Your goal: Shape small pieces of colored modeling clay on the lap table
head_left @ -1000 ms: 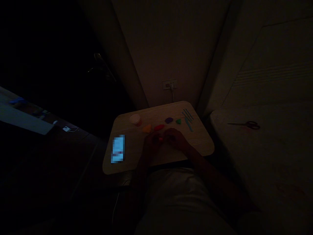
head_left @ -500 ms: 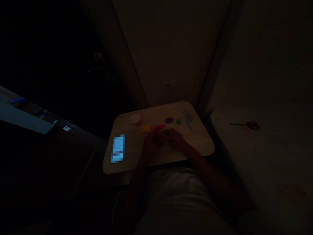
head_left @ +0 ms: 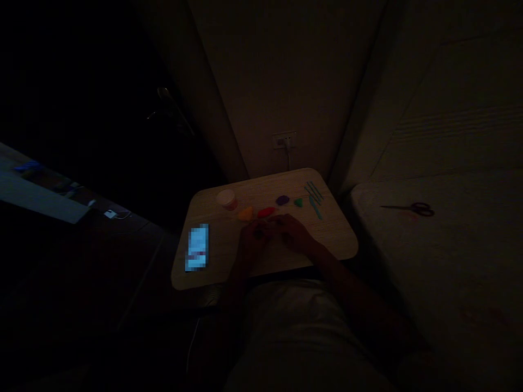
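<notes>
Close together over the small wooden table point(head_left: 220, 261), my left hand point(head_left: 252, 239) and my right hand point(head_left: 293, 233) meet with curled fingers. Whatever they pinch, if anything, is lost in the dark. Just beyond the fingertips lies a red lump of modelling clay point(head_left: 266, 212), with an orange lump point(head_left: 245, 214) left of it. A purple lump point(head_left: 282, 200) and a small green lump point(head_left: 298, 202) lie farther back to the right. Beside these are a teal plastic knife point(head_left: 315, 208) and several thin teal sticks point(head_left: 314, 191).
A lidded tub point(head_left: 226, 200) stands at the table's back left. A lit phone point(head_left: 196, 247) lies near the left edge. Scissors point(head_left: 408, 208) rest on the pale surface to the right. A wall socket point(head_left: 284, 140) with a plugged-in cable is behind the table.
The picture is sharper now. Both hands stay in nearly the same place, and the things on the table have not moved.
</notes>
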The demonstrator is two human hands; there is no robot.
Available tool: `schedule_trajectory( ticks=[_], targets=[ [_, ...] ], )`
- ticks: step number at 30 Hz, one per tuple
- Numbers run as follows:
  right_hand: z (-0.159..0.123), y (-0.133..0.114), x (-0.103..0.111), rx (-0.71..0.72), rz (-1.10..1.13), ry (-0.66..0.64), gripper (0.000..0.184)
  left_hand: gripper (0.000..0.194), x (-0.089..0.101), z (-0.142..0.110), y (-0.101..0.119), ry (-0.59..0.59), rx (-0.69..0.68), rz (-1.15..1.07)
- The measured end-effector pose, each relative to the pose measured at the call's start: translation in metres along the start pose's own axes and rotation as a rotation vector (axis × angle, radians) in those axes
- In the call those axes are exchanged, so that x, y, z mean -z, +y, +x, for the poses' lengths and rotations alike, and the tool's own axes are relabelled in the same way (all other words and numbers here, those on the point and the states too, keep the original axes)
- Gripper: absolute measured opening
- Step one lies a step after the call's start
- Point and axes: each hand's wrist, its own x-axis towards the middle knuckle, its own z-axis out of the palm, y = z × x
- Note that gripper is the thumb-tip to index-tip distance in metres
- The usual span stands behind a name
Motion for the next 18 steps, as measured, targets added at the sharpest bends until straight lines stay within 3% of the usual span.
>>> schedule_trajectory(
  ticks=[8, 18],
  targets=[
    [-0.0006, 0.0047, -0.0046, 0.007, -0.031, 0.008, 0.056, 0.022, -0.0005, 0.0008, -0.0008, 0.005, 0.008, 0.018],
    [-0.0024, 0.0073, -0.0046, 0.009, 0.024, 0.034, 0.065, 0.023, 0.0007, -0.0003, 0.001, 0.005, 0.009, -0.005]
  ],
)
